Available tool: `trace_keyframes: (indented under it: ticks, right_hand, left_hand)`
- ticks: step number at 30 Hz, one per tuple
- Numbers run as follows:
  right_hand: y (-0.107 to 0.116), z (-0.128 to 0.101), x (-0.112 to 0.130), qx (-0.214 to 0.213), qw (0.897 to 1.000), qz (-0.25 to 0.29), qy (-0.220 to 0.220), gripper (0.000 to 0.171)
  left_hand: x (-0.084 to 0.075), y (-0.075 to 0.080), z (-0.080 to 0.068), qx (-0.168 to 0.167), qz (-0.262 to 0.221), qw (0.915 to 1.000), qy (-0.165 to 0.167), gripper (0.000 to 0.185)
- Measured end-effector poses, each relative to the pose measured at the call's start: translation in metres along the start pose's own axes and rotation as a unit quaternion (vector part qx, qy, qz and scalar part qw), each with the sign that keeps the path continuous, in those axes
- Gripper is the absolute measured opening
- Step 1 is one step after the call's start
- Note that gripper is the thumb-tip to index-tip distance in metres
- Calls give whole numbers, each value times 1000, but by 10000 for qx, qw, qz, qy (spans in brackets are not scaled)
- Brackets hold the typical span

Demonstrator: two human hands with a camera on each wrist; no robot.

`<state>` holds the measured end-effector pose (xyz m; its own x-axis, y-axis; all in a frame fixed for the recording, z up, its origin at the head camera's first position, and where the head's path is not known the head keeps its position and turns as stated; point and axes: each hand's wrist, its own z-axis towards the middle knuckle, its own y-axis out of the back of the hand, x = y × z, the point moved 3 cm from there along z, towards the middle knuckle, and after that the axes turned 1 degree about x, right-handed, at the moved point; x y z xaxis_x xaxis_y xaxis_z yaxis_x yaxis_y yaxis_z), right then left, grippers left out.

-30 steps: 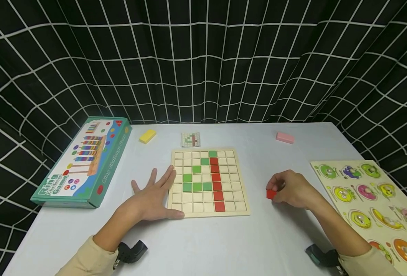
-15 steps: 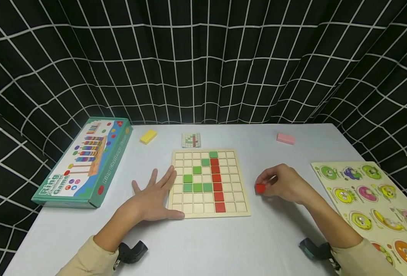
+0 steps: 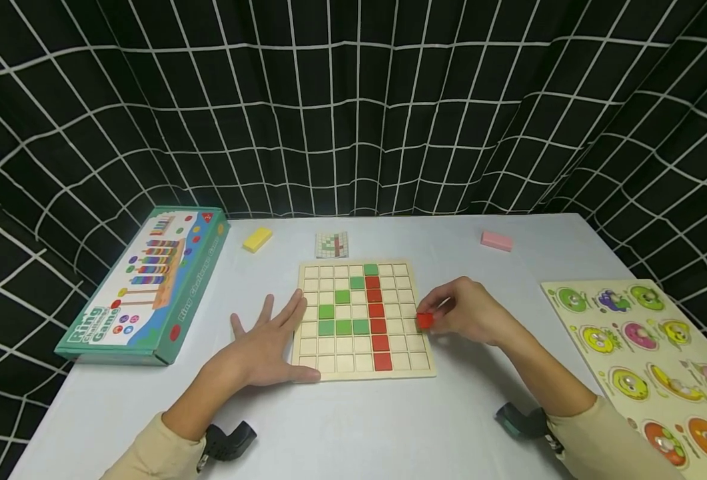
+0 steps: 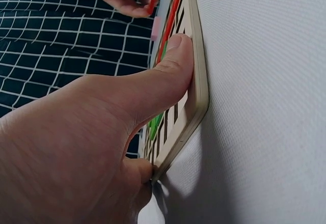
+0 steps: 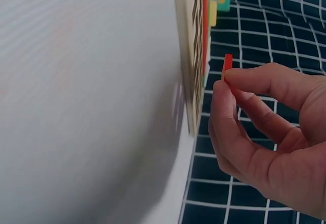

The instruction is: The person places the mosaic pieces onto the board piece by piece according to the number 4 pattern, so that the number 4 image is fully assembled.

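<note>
A green cardboard box point(image 3: 143, 283), printed with ring stacks, lies shut at the table's point(image 3: 353, 427) left edge. Behind it sits a yellow block point(image 3: 257, 239), and further right a small pattern card point(image 3: 332, 245).

The left hand point(image 3: 266, 347) lies flat, fingers spread, on the left edge of the wooden board point(image 3: 362, 370). The left wrist view shows what the head view hides: the thumb point(image 4: 170, 68) presses on the board's raised frame.

The board is a square grid of shallow cells. Flat green tiles point(image 3: 342, 327) fill some cells in an angular shape, and red tiles point(image 3: 378, 327) fill a straight column beside them.

The right hand point(image 3: 467, 310) pinches a red tile point(image 3: 425, 320) between thumb and forefinger, above the board's right edge; it probably clears the surface. The right wrist view shows the tile point(image 5: 227, 66) thin and edge-on.

A pink block point(image 3: 496, 241) lies at the back right. A peg puzzle point(image 3: 647, 360) of round fruit pieces fills the right edge.
</note>
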<state>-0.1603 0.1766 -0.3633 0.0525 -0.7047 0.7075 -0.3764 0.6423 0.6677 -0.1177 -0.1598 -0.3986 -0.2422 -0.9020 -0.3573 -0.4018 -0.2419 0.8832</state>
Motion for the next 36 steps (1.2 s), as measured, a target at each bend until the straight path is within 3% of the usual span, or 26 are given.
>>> trace_keyframes:
  ticks: [13, 27, 36]
  right_hand:
    - [-16, 19, 14, 264, 9994, 105, 203, 25]
    - [-29, 29, 21, 590, 9981, -129, 117, 30]
    - [-32, 31, 20, 579, 9980, -256, 53, 29]
  left_hand:
    - [3, 0, 2, -38, -66, 9999, -115, 128]
    - [2, 2, 1, -55, 8, 9999, -95, 128]
    - [3, 0, 1, -18, -65, 10000, -72, 128]
